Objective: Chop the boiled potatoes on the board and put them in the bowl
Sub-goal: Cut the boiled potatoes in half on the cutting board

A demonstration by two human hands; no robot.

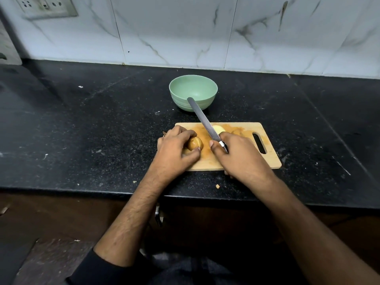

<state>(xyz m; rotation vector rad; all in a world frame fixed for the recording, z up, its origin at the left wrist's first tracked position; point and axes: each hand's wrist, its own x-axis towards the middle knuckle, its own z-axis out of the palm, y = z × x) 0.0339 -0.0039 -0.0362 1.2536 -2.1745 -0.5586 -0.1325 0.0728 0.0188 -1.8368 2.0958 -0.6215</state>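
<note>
- Two bare forearms reach forward from dark sleeves at the bottom of the view, over the front edge of a black speckled stone worktop [82, 124].
- Left hand [174, 153] curls its fingers [185, 132] and thumb round one brown-skinned boiled potato [195, 143] at the left end of the board.
- Right hand [238, 155] grips the handle of one knife [203, 120]; its long, flat, round-tipped metal blade slants up and left, lifted above the board, its tip in front of the bowl.
- One rectangular wooden chopping board [267, 159] lies near the worktop's front edge, stained orange-brown, with an oval handle slot at its right end.
- One pale, peeled potato piece [218, 128] sits at the board's far edge, just right of the blade.
- One round, pale green bowl [193, 92] with a ribbed lower wall stands beyond the board, apart from it.
- Open worktop stretches left and right of the board, dotted with small pale crumbs.
- White marbled wall tiles [185, 31] rise behind; one socket plate [46, 6] sits top left.
</note>
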